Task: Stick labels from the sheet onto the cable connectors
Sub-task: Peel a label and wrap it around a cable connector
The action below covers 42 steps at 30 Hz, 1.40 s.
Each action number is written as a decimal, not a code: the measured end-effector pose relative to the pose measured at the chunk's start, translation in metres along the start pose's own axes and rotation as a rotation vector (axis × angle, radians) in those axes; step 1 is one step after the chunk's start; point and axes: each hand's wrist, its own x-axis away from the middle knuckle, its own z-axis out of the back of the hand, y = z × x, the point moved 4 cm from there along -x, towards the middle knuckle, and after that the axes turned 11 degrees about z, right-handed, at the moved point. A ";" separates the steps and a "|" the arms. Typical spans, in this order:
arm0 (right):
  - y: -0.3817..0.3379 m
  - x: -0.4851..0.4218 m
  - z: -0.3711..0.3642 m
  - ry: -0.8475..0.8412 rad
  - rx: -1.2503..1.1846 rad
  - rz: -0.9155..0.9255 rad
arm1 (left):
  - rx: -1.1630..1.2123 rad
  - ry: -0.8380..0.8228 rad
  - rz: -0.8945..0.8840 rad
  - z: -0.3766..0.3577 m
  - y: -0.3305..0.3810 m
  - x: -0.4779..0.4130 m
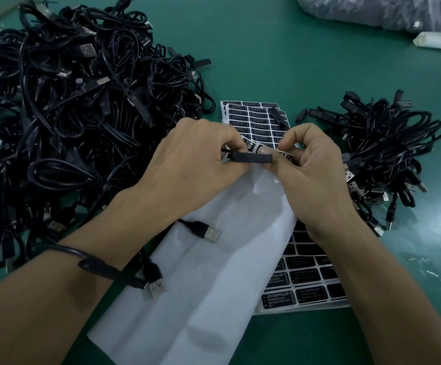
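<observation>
Connector: the black bar-shaped connector sits at the centre of the frame, held above the sheets. Its long axis runs left to right across the picture.
Left grip: the left hand is curled round the connector's left end, where the thin cable leaves it.
Right grip: the right hand pinches a label between thumb and forefinger, right at the connector's right end.
Key relation: the label lies just above the connector's upper edge and runs along the same axis. The right hand is nearer the free end, so I judge that it lays the label down while the left hand steadies the bar.
Sheets: one label sheet lies at lower right, partly under the white backing sheet. A second sheet is at upper centre.
Cables: the large pile fills the left of the frame, and a smaller pile is at the right. One cable drapes over the left forearm.
Hard to tell: the fingers hide the label's right end and whether it already touches the connector. The print is blurred. I cannot tell which face of the connector takes the label.
</observation>
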 end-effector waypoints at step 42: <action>-0.026 0.005 0.003 0.234 0.088 0.371 | 0.207 0.079 -0.037 0.014 0.008 0.002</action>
